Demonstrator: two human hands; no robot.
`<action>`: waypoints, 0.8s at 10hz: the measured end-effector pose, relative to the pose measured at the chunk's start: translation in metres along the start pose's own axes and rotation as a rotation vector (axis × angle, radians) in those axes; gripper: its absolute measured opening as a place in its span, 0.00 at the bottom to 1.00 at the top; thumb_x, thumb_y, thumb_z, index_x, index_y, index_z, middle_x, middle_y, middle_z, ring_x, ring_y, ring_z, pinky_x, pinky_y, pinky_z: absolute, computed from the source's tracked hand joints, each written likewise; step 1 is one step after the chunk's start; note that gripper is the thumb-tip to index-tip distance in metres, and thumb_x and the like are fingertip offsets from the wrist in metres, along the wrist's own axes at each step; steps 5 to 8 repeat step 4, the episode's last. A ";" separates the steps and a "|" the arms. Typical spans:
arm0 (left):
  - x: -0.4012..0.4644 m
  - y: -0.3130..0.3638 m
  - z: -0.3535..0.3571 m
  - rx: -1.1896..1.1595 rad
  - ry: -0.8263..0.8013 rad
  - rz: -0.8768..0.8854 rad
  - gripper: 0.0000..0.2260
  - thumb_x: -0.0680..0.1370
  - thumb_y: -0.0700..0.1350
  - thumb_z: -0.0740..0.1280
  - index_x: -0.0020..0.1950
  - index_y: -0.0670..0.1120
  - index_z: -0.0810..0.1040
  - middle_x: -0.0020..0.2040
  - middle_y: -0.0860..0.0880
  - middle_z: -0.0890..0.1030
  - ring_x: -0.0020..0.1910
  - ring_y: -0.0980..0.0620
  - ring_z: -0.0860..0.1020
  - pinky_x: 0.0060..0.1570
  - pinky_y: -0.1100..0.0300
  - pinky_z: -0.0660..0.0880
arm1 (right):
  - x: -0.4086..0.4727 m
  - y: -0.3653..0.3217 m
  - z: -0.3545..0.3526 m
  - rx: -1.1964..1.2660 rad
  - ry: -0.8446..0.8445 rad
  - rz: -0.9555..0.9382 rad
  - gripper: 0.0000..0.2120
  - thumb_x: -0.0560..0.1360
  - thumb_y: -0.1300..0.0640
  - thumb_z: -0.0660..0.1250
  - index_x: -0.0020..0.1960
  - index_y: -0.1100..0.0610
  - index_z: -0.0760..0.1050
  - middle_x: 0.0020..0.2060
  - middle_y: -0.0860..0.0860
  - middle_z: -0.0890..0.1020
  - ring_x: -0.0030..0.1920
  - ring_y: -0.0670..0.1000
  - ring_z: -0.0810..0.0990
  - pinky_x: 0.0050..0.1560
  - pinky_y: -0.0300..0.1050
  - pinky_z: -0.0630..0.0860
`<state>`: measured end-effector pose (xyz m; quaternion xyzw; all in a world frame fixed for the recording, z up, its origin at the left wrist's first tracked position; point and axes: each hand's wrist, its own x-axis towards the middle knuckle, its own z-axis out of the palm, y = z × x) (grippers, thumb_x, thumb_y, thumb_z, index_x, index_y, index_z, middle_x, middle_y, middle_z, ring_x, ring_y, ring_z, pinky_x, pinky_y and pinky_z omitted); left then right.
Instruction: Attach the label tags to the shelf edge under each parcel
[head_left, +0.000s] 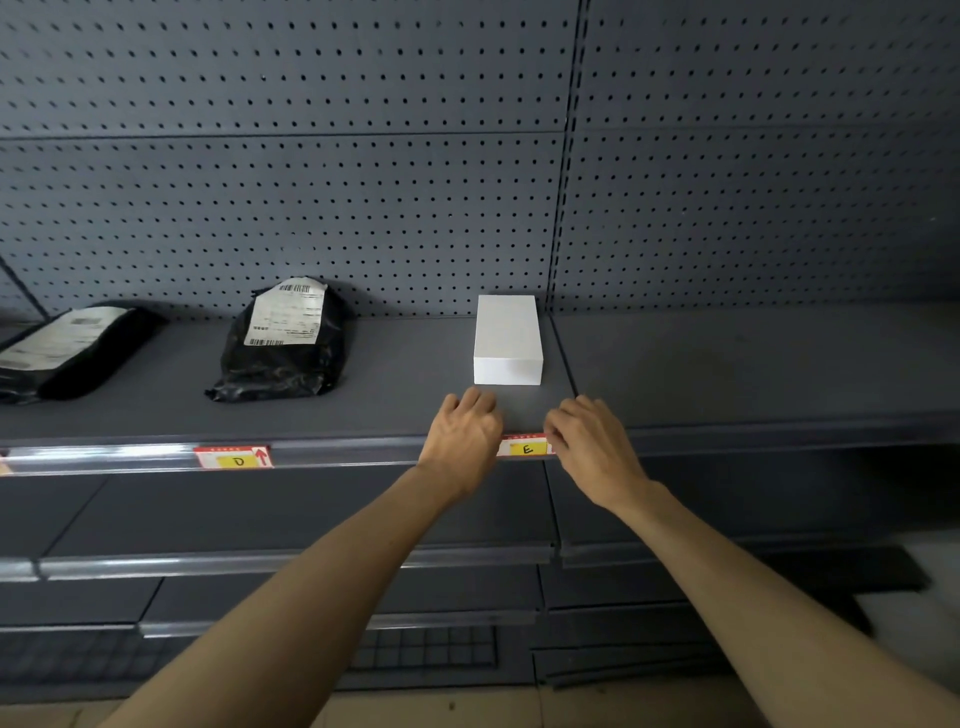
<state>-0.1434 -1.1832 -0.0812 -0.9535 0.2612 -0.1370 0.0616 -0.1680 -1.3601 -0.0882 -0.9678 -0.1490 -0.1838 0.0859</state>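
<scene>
A white box parcel (508, 340) stands on the grey shelf (395, 395). Right below it, a label tag marked E (525, 447) sits in the shelf edge strip (343, 451). My left hand (462, 441) covers the tag's left end, fingers curled over the shelf lip. My right hand (589, 441) pinches the tag's right end. Further left, a tag marked D (234, 457) sits in the strip under a black bag parcel (283, 340) with a white shipping label. Another black bag parcel (62, 351) lies at the far left.
A pegboard back wall (363, 182) rises behind the shelf. The neighbouring shelf bay (753, 364) to the right holds nothing. Lower shelves (291, 561) with clear edge strips run below my forearms. A sliver of another tag (4, 465) shows at the left edge.
</scene>
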 end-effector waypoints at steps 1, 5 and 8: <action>0.000 0.002 0.005 -0.002 -0.013 0.012 0.08 0.77 0.40 0.66 0.55 0.43 0.77 0.55 0.45 0.75 0.54 0.46 0.71 0.53 0.54 0.68 | -0.003 0.001 0.005 -0.028 -0.021 0.000 0.03 0.76 0.61 0.67 0.48 0.59 0.79 0.45 0.53 0.79 0.45 0.51 0.74 0.49 0.45 0.71; -0.003 -0.019 -0.031 -0.474 -0.012 -0.318 0.16 0.80 0.56 0.59 0.43 0.47 0.79 0.42 0.47 0.81 0.45 0.43 0.80 0.42 0.54 0.74 | 0.014 -0.001 -0.073 0.201 0.179 0.133 0.05 0.76 0.57 0.67 0.47 0.58 0.80 0.44 0.51 0.78 0.44 0.50 0.76 0.48 0.43 0.74; -0.003 -0.019 -0.031 -0.474 -0.012 -0.318 0.16 0.80 0.56 0.59 0.43 0.47 0.79 0.42 0.47 0.81 0.45 0.43 0.80 0.42 0.54 0.74 | 0.014 -0.001 -0.073 0.201 0.179 0.133 0.05 0.76 0.57 0.67 0.47 0.58 0.80 0.44 0.51 0.78 0.44 0.50 0.76 0.48 0.43 0.74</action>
